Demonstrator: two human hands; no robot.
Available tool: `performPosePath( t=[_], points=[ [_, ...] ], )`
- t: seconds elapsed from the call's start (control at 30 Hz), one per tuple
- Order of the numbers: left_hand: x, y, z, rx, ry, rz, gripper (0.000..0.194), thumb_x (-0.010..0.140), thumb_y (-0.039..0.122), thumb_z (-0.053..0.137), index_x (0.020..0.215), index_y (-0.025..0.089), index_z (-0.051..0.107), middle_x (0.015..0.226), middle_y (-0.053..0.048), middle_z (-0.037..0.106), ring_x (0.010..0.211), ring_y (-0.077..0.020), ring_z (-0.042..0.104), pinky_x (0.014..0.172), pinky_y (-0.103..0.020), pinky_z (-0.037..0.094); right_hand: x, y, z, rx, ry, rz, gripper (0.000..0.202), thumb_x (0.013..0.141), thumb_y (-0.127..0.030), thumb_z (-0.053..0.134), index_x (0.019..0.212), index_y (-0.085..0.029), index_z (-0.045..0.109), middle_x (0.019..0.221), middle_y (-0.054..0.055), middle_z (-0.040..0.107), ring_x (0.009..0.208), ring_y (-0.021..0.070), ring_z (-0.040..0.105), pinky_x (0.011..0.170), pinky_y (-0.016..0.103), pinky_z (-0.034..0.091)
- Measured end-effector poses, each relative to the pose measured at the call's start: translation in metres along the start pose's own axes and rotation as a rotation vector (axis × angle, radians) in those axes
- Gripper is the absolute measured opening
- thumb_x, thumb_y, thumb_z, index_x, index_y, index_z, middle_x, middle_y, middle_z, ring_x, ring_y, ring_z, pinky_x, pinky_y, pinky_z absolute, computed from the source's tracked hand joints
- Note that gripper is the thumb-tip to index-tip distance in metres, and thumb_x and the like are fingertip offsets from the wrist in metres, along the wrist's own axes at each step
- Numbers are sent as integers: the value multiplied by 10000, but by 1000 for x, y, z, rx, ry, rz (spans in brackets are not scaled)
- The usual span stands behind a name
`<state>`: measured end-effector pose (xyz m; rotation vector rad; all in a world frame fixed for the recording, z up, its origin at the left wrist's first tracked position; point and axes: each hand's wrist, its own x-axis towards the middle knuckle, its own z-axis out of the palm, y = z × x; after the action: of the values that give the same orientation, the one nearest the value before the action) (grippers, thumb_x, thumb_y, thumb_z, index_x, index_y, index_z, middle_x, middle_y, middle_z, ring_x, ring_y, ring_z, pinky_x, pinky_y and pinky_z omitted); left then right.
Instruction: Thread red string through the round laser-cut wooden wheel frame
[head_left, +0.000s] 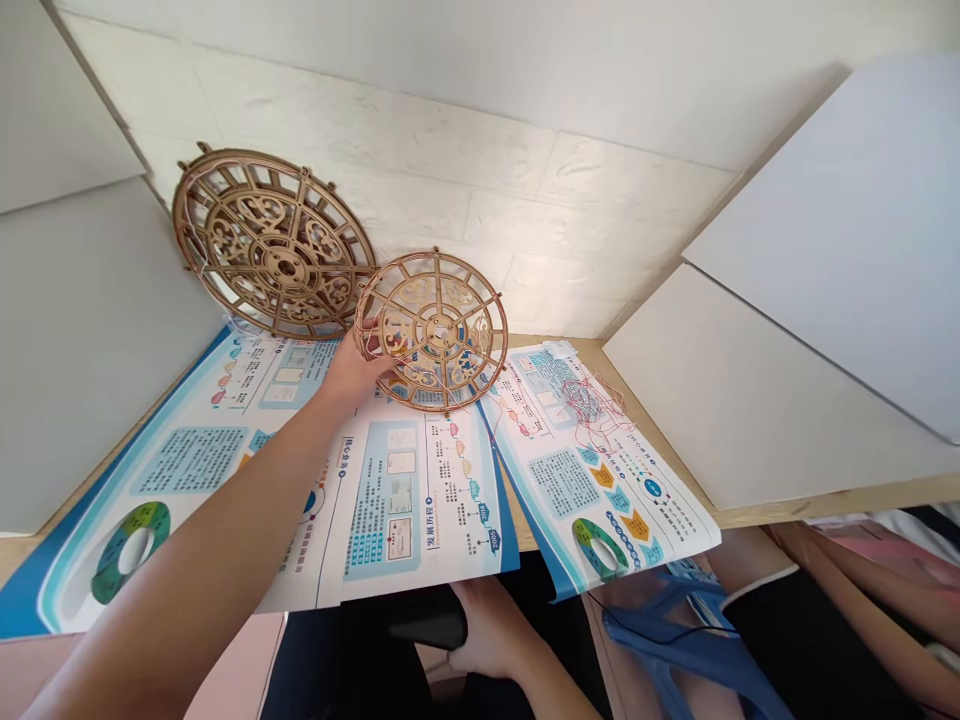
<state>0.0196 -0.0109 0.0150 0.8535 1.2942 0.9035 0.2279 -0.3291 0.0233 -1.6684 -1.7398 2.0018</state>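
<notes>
In the head view my left hand grips the left rim of a round, gold-brown openwork disc with spokes, scroll patterns and small tabs on its edge. The thumb lies across its front, and the other fingers are partly hidden behind the rim. Thin pale wire runs along the disc's edge. Behind it on the left, a larger disc of the same kind leans against the wall. Below the table edge, over my lap, my right hand is curled beside a dark, smooth-edged object; its fingers are mostly hidden.
Printed posters cover much of the wooden tabletop, and another poster lies to the right. On it sits a tangle of thin red wire. White panels flank both sides. At lower right, another person's arm is near a blue stool.
</notes>
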Motion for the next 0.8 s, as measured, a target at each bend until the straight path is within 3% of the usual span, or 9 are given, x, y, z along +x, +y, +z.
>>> performPosePath(
  t=[0.17, 0.3, 0.43, 0.53, 0.67, 0.8],
  points=[
    [2, 0, -2, 88, 60, -41, 637, 623, 66, 809, 1154, 224, 495, 1157, -95, 685, 1085, -309, 690, 795, -451, 661, 15, 18, 11, 35, -3, 134, 1291, 475, -84, 840, 1604, -389, 292, 1659, 65, 316, 1521, 391, 261, 1174, 464, 344],
    [3, -3, -6, 242, 72, -121, 593, 728, 100, 766, 1243, 209, 492, 1097, -87, 698, 917, -246, 726, 818, -416, 640, 18, 20, 11, 2, -75, 174, 1320, 474, -156, 889, 1615, -387, 268, 1679, 75, 266, 1525, 403, 251, 1172, 458, 358],
    [5, -11, -9, 323, 69, -117, 657, 769, 112, 735, 1358, 193, 454, 1063, -91, 704, 913, -245, 729, 893, -437, 611, 19, 18, 10, -28, -99, 166, 1308, 481, -192, 904, 1612, -386, 278, 1672, 70, 285, 1528, 400, 249, 1172, 451, 362],
    [8, -19, -11, 384, 98, -75, 816, 762, 132, 760, 1476, 205, 372, 1238, -144, 664, 1050, -280, 707, 967, -465, 582, 19, 17, 9, -31, -90, 171, 1320, 480, -201, 907, 1616, -390, 261, 1680, 65, 264, 1529, 393, 250, 1156, 441, 385],
    [13, -28, -13, 370, 80, -8, 1024, 766, 173, 767, 1592, 268, 168, 1495, -176, 491, 1241, -307, 624, 1079, -513, 510, 18, 14, 7, -55, -94, 172, 1271, 495, -192, 894, 1600, -397, 300, 1670, 58, 288, 1513, 383, 297, 1138, 427, 402],
    [9, -21, -13, 520, 144, 241, 996, 726, 172, 771, 1571, 258, 251, 1592, -160, 336, 1501, -349, 324, 1254, -532, 271, 19, 12, 5, -79, -103, 157, 1225, 498, -183, 892, 1576, -398, 352, 1644, 55, 345, 1481, 378, 360, 1117, 424, 416]
  ],
)
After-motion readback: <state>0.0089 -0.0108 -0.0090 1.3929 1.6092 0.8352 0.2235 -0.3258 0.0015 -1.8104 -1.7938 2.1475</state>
